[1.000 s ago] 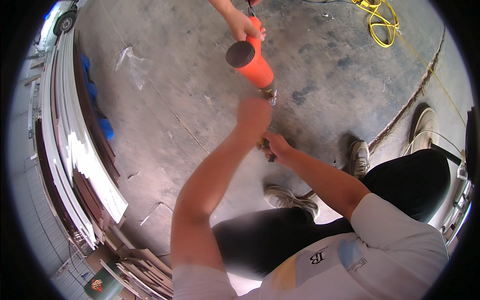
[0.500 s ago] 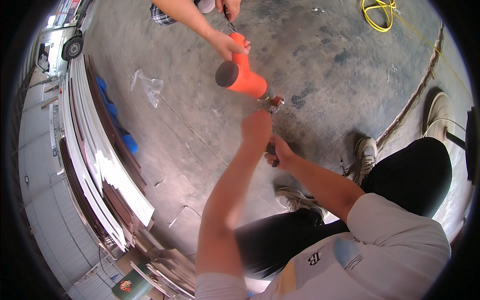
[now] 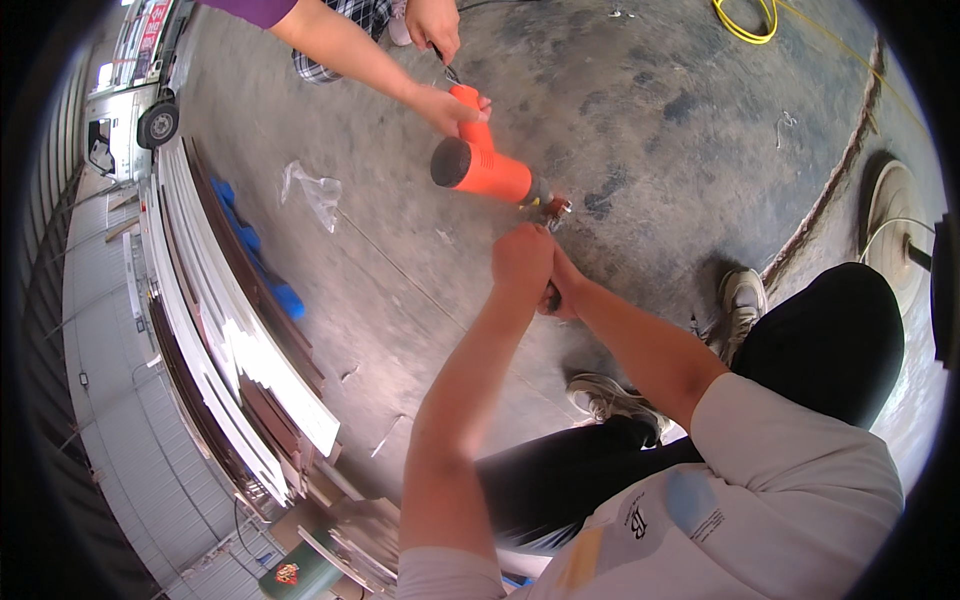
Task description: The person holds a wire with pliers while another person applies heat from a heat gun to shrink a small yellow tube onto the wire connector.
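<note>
My left hand is closed in a fist around the front part of a dark-handled hand tool, whose kind is mostly hidden. Right up against it, my right hand wraps the same tool, with the dark handle end showing below the fingers. Just beyond my left fist, a small reddish-brown piece with shiny metal sits at the tool's front. The nozzle of an orange heat gun points at this piece from close by. A co-worker's hand grips the gun's handle.
The co-worker's other hand holds the gun's dark cord. Long boards and strips are stacked at left, with blue material beside them. Clear plastic lies on the concrete floor. A yellow hose is coiled at far right, and a round disc-like base stands nearer.
My right hand has come up against my left, covering more of the handle. The whole view has shifted slightly. The heat gun keeps its place at the small piece.
</note>
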The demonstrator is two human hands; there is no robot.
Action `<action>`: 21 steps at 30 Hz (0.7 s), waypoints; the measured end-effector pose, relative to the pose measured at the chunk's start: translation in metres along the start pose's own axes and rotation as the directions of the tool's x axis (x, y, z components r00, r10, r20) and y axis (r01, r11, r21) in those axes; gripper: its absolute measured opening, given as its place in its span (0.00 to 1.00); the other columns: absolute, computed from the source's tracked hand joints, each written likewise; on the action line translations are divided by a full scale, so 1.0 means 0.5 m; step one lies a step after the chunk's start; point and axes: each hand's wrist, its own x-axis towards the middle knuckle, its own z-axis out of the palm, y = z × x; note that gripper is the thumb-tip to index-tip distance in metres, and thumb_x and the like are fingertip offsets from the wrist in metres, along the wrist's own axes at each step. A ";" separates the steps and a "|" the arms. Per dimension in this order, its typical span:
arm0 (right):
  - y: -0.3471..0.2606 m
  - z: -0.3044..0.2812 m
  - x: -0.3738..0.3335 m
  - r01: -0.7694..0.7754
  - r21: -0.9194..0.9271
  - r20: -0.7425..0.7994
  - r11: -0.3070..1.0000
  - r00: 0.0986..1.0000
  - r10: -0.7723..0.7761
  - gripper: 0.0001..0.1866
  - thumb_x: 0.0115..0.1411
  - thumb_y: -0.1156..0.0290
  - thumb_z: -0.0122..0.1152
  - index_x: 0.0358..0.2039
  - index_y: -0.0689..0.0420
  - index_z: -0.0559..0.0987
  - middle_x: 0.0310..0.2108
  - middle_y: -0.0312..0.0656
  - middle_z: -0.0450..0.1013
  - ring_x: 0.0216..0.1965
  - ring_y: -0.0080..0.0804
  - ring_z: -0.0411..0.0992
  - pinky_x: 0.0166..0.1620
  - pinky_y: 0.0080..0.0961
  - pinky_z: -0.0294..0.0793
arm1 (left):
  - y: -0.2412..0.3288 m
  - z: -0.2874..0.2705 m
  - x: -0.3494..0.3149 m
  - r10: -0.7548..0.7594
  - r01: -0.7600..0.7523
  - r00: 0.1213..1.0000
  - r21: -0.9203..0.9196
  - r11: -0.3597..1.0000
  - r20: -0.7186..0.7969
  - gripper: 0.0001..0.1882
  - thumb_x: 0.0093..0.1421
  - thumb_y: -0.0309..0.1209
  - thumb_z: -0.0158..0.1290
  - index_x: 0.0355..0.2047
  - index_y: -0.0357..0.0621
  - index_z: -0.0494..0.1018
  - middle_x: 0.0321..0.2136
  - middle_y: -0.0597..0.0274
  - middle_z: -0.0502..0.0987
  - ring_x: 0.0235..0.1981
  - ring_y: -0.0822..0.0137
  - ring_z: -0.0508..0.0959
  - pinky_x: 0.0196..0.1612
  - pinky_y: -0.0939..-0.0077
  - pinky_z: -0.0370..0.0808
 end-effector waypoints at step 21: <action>-0.012 0.056 0.026 0.102 0.138 -0.106 0.985 0.990 -0.088 0.26 0.56 0.32 0.57 0.15 0.37 0.67 0.11 0.21 0.59 0.12 0.16 0.52 0.18 0.20 0.46 | -0.070 0.068 -0.013 -0.158 0.189 0.979 -0.277 0.942 0.131 0.21 0.68 0.45 0.43 0.42 0.41 0.78 0.40 0.44 0.82 0.43 0.42 0.82 0.48 0.48 0.77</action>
